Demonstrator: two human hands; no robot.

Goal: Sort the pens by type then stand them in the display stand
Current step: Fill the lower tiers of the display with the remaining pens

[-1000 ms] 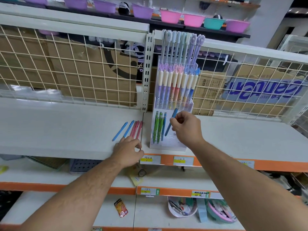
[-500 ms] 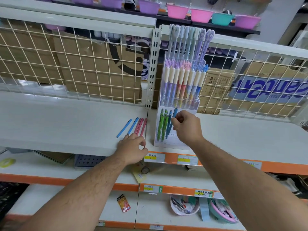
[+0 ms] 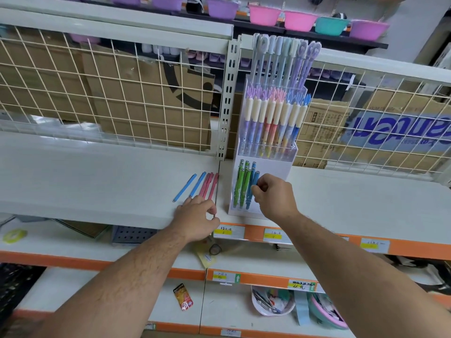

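the right hand point(image 3: 273, 198) pinches a blue pen point(image 3: 255, 181) near its middle, thumb on one side and fingers on the other. the pen is going down into the low front row of the display stand point(image 3: 277, 170), just beside the green pens point(image 3: 240, 186). a pen like this is light, thin, hard and a bit slippery, so i think a soft pinch at the middle or upper part is best, with the tip left free to find its place. a hard push could knock the pens next to it. five loose pens point(image 3: 197, 187) lie side by side on the shelf point(image 3: 97, 186), two blue and three pink. the left hand point(image 3: 197, 215) sits at their near ends with curled fingers, and i cannot tell if it holds one or only touches them. a second ago the blue pen was leaning over and was higher, above the stand. now it stands almost straight and lower in the row. the left hand has stayed by the loose pens, and they have not moved.
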